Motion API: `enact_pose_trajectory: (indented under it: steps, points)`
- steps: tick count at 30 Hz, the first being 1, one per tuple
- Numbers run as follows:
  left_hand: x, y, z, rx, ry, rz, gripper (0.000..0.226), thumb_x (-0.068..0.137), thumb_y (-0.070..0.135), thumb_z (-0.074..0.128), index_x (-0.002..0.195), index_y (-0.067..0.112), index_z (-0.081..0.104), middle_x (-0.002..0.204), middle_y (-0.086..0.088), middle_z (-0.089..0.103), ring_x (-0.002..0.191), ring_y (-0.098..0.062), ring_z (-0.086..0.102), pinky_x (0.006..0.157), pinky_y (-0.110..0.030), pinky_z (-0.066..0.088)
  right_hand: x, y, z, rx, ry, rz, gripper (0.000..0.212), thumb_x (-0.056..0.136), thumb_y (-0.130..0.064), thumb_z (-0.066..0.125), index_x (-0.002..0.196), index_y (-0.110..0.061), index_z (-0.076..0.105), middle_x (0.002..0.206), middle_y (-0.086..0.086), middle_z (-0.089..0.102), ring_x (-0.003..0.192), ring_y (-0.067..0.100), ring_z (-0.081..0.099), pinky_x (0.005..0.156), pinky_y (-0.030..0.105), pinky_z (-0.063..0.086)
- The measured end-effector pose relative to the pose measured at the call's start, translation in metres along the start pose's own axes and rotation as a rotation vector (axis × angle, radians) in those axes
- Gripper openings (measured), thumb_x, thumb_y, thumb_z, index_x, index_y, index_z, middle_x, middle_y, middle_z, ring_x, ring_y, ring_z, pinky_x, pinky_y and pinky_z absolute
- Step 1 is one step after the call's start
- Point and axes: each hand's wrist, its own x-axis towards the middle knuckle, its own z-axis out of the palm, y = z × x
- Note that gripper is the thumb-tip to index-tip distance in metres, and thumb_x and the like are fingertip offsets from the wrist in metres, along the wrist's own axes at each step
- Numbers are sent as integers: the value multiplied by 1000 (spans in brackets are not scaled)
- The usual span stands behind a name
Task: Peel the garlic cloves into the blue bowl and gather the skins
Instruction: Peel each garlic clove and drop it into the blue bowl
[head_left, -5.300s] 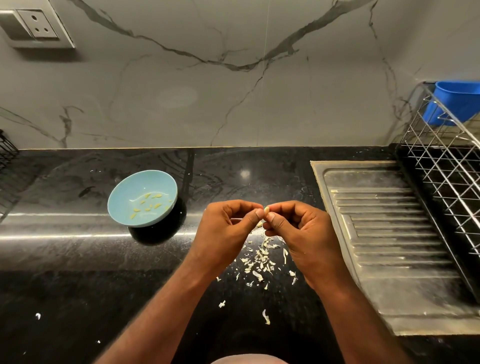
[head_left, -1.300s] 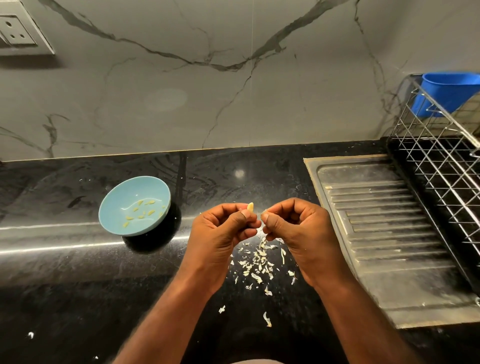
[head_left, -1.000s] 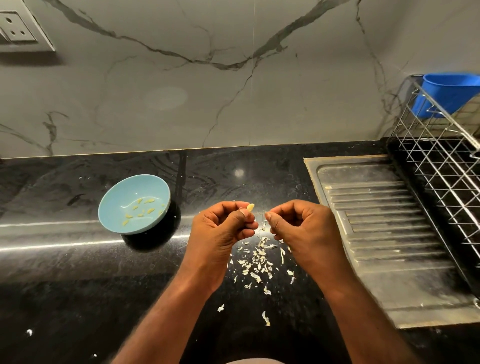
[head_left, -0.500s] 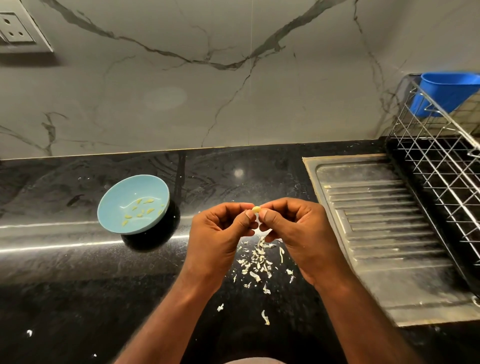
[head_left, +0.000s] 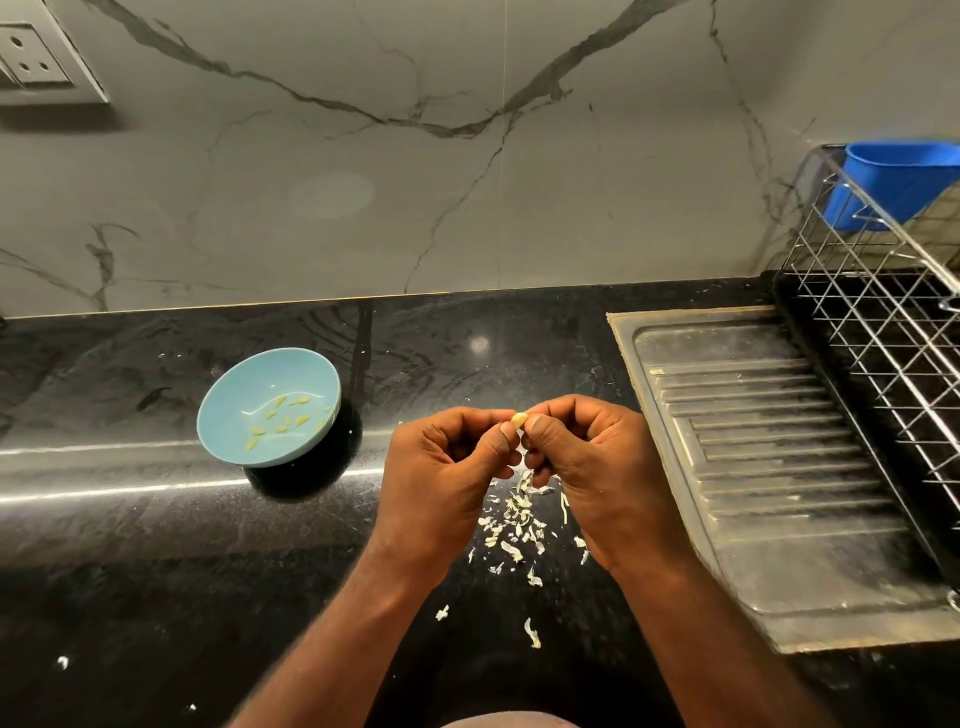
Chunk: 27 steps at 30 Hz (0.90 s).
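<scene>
Head view. Both hands are raised a little above the black bench (head_left: 156, 571), near its middle, with thumbs and forefingers meeting.

Left hand (head_left: 447, 467): thumb and forefinger pinch one small pale-yellow garlic clove (head_left: 518, 419); the other fingers are curled into the palm.

Right hand (head_left: 587, 467): thumb and forefinger are closed on the same clove from the opposite side; the remaining fingers are curled. Only the top of the clove shows between the fingertips. I cannot tell whether any skin is left on it.

Garlic skins (head_left: 514, 525): a loose scatter of whitish flakes lies on the bench directly below and between the two hands. A few stray flakes (head_left: 532, 633) lie nearer the person, and one speck (head_left: 62, 661) sits well apart at lower left.

Blue bowl (head_left: 244, 384): it stands on the bench to the left of the hands, apart from them and tilted slightly in this view. Several peeled cloves (head_left: 285, 415) rest in the bottom.

Surroundings: a steel drainboard (head_left: 779, 493) is set into the bench just right of the right hand. A wire dish rack (head_left: 883, 338) stands beyond it at the far right, with a blue container (head_left: 893, 182) at its back. The grey veined wall (head_left: 363, 208) behind the bench carries a wall socket (head_left: 31, 62) at upper left.
</scene>
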Motion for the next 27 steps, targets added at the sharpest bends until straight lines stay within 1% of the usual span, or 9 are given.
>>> enact_pose_trajectory:
  steps: [4, 8, 10, 12, 14, 18, 20, 24, 27]
  points:
    - [0, 3, -2, -4, 6, 10, 15, 78, 20, 71, 90, 12, 74, 80, -5, 76, 72, -16, 72, 66, -22, 56, 1, -2, 0, 39, -33, 6, 9, 90, -6, 68, 84, -2, 72, 70, 9, 71, 63, 20, 66, 57, 28, 54]
    - [2, 5, -6, 64, -29, 32, 8, 81, 18, 70, 88, 17, 74, 79, 1, 75, 71, -9, 70, 65, -19, 54, 4, -4, -5, 83, -109, 46, 20, 83, -18, 66, 85, 0, 73, 74, 13, 71, 67, 24, 67, 58, 31, 56]
    - [3, 5, -9, 117, -53, 46, 8, 85, 12, 69, 89, 17, 74, 79, 2, 75, 72, -8, 70, 66, -18, 53, 6, -5, -6, 77, -122, 52, 14, 85, -14, 71, 83, 0, 73, 72, 12, 71, 65, 23, 67, 57, 32, 55]
    - [4, 5, -11, 170, -68, 63, 10, 87, 9, 69, 91, 17, 74, 80, 2, 75, 72, -8, 69, 67, -19, 54, 6, -5, -7, 71, -117, 53, 10, 87, -8, 70, 81, 0, 72, 70, 10, 70, 62, 22, 66, 55, 32, 56]
    - [5, 6, -12, 192, -75, 67, 11, 88, 9, 68, 92, 17, 74, 80, 2, 74, 72, -8, 69, 67, -18, 54, 5, -4, -7, 64, -114, 46, 9, 86, -7, 69, 81, 0, 71, 69, 10, 71, 61, 21, 66, 55, 30, 56]
    - [6, 6, -13, 181, -76, 55, 12, 87, 10, 68, 93, 18, 74, 82, 4, 75, 74, -9, 70, 67, -18, 54, 5, -4, -5, 54, -101, 34, 14, 84, -14, 71, 81, 0, 71, 69, 10, 70, 60, 21, 66, 54, 28, 55]
    - [6, 7, -13, 172, -76, 57, 12, 86, 11, 68, 93, 17, 74, 82, 3, 75, 73, -10, 70, 67, -18, 55, 4, -3, -4, 51, -94, 27, 11, 86, -9, 70, 81, 0, 70, 68, 9, 69, 60, 21, 65, 54, 28, 54]
    - [5, 8, -12, 85, -68, 25, 14, 81, 16, 69, 93, 14, 74, 81, -3, 76, 72, -14, 70, 68, -21, 56, 2, -2, -1, 96, -84, 36, 14, 82, -15, 72, 80, -1, 69, 67, 7, 67, 59, 20, 63, 54, 27, 52]
    - [5, 6, -11, 7, -56, -11, 19, 80, 16, 69, 98, 11, 72, 83, -8, 75, 75, -16, 70, 69, -22, 57, 2, -3, 0, 170, -94, 70, 18, 79, -19, 69, 80, -1, 68, 66, 5, 66, 59, 18, 61, 52, 25, 50]
